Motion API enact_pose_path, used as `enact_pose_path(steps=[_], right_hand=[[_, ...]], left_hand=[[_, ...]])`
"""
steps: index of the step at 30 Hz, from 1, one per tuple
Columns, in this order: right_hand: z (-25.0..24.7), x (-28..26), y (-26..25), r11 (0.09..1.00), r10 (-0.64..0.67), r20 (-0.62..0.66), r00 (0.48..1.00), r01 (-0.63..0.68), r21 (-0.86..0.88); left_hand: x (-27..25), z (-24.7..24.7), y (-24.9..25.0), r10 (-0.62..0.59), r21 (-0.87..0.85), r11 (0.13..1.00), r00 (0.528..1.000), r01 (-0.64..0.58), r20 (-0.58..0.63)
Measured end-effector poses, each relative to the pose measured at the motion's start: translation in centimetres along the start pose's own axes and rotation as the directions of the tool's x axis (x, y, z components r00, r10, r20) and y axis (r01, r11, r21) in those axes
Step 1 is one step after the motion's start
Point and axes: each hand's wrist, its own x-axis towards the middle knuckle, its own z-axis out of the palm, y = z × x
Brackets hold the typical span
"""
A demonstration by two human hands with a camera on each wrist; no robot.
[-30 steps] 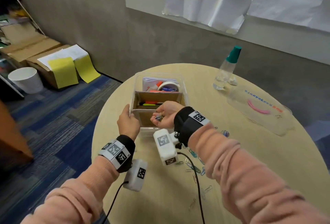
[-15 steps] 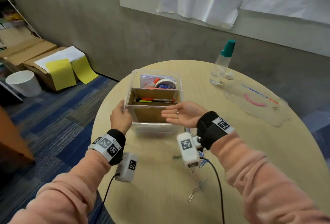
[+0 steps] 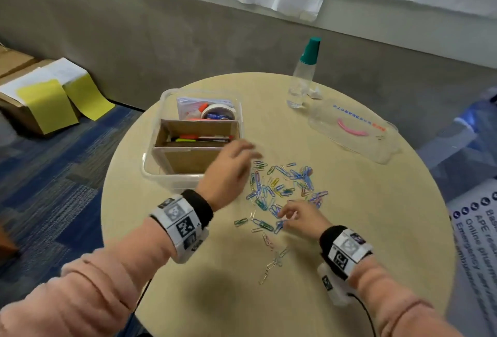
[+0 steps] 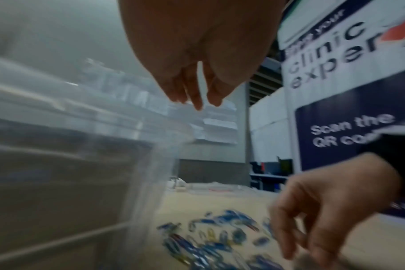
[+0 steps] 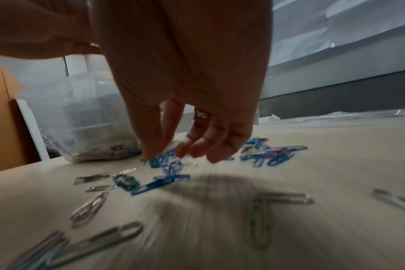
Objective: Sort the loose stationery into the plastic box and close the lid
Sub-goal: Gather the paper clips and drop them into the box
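The clear plastic box [image 3: 172, 182] stands open at the table's back left, split by cardboard dividers, with pens, tape and a packet inside. Its clear lid [image 3: 336, 116] with a pink handle lies apart at the back right. Several coloured paper clips [image 3: 282, 186] are scattered to the right of the box. My left hand [image 3: 242, 154] hovers by the box's front right corner with straight fingers [image 4: 197, 102] and holds nothing. My right hand [image 3: 285, 218] reaches down, its fingertips [image 5: 150, 151] touching blue clips [image 5: 166, 164] at the near edge of the pile. Motion blurs both wrist views.
A clear bottle with a green cap [image 3: 302, 76] and a small white scrap [image 3: 314, 92] stand behind the lid. Silver clips [image 3: 269, 269] trail toward me. Cardboard boxes with yellow paper [image 3: 40, 100] sit on the floor to the left, and a printed banner [image 3: 478, 229] to the right.
Both hands have left the box. The left hand let go of its left side and swung over to its right corner. The right hand dropped from above the box onto the clip pile.
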Motion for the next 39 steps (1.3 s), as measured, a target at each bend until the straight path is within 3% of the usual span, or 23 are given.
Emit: enact_pose_path(steps=[2,4,6,8,12,14,16,18,20,22,23,25,26,27,29,30,31,32,34,37,39], right_hand=[[1.2,0.5,0.1,0.993,-0.007,-0.012,1.000,0.005,-0.121],[1.9,0.6,0.0,0.981,-0.002,-0.036,0.999,-0.005,-0.196],[2.2,0.6,0.1,0.979,-0.023,-0.052,0.998,0.012,-0.203],[2.3,0.5,0.3,0.982,-0.037,-0.054,0.998,0.026,-0.189],[2.3,0.3,0.8,0.990,-0.044,-0.035,0.998,0.039,-0.137],[2.1,0.0,1.0,0.998,-0.003,-0.062,0.998,0.006,0.056],[1.7,-0.4,1.4,0.936,0.064,-0.053,0.997,-0.042,0.349],[1.2,-1.0,1.8,0.774,0.099,-0.002,0.995,-0.075,0.629],[0.8,-1.6,2.2,0.526,0.111,0.044,0.993,-0.096,0.845],[0.7,-2.0,2.7,0.324,0.113,0.087,0.990,-0.119,0.938],[0.8,-2.1,2.9,0.280,0.124,0.106,0.987,-0.137,0.950],[1.2,-2.1,3.0,0.290,0.166,0.144,0.976,-0.188,0.938],[1.4,-2.1,3.1,0.354,0.189,0.148,0.971,-0.208,0.912],[1.6,-2.0,3.2,0.495,0.198,0.116,0.973,-0.202,0.845],[2.1,-1.8,3.3,0.847,0.121,0.009,0.993,-0.108,0.520],[2.3,-1.7,3.2,0.946,0.048,-0.005,0.999,-0.044,0.321],[2.6,-1.7,3.0,0.988,-0.014,0.016,1.000,0.011,0.153],[2.9,-1.7,3.0,0.997,-0.062,0.049,0.997,0.060,0.040],[3.3,-1.6,3.1,0.996,-0.087,0.078,0.993,0.088,-0.014],[3.4,-1.5,3.1,0.997,-0.071,0.075,0.995,0.073,-0.019],[3.6,-1.5,2.9,0.993,-0.072,0.108,0.992,0.082,-0.091]], left_hand=[[-0.3,2.2,1.0,0.071,-0.039,0.997,0.959,-0.063,0.274],[-0.9,4.7,0.9,0.014,0.035,0.999,0.846,-0.039,0.533],[-1.7,6.7,0.4,-0.084,0.133,0.991,0.737,-0.008,0.670],[-2.3,8.0,-0.1,-0.123,0.197,0.980,0.684,-0.031,0.719],[-2.9,9.5,-0.2,-0.115,0.236,0.968,0.689,-0.082,0.716],[-2.9,9.8,-0.2,-0.125,0.236,0.969,0.696,-0.066,0.708],[-3.0,9.8,-0.2,-0.134,0.234,0.971,0.702,-0.049,0.700],[-3.1,9.7,-0.5,-0.163,0.222,0.975,0.696,0.005,0.699],[-3.1,9.6,-0.8,-0.191,0.186,0.979,0.686,0.081,0.702],[-3.0,9.6,-0.9,-0.195,0.158,0.981,0.673,0.116,0.714],[-2.9,9.6,-1.0,-0.189,0.150,0.982,0.660,0.117,0.727],[-2.6,9.6,-1.1,-0.189,0.134,0.982,0.631,0.134,0.752],[-2.4,9.4,-1.1,-0.192,0.105,0.979,0.629,0.173,0.753],[-2.2,9.3,-1.1,-0.199,0.055,0.970,0.645,0.237,0.738],[-1.9,8.7,-1.2,-0.250,-0.107,0.895,0.685,0.433,0.684],[-1.8,8.3,-1.3,-0.283,-0.169,0.840,0.684,0.515,0.673],[-1.9,8.1,-1.3,-0.316,-0.196,0.792,0.663,0.578,0.678],[-2.0,7.8,-1.4,-0.343,-0.214,0.738,0.629,0.640,0.698],[-2.3,7.3,-1.5,-0.369,-0.294,0.564,0.555,0.771,0.746],[-2.6,6.8,-1.9,-0.363,-0.440,0.161,0.467,0.884,0.806],[-2.9,6.5,-2.4,-0.340,-0.488,-0.046,0.446,0.872,0.828]])
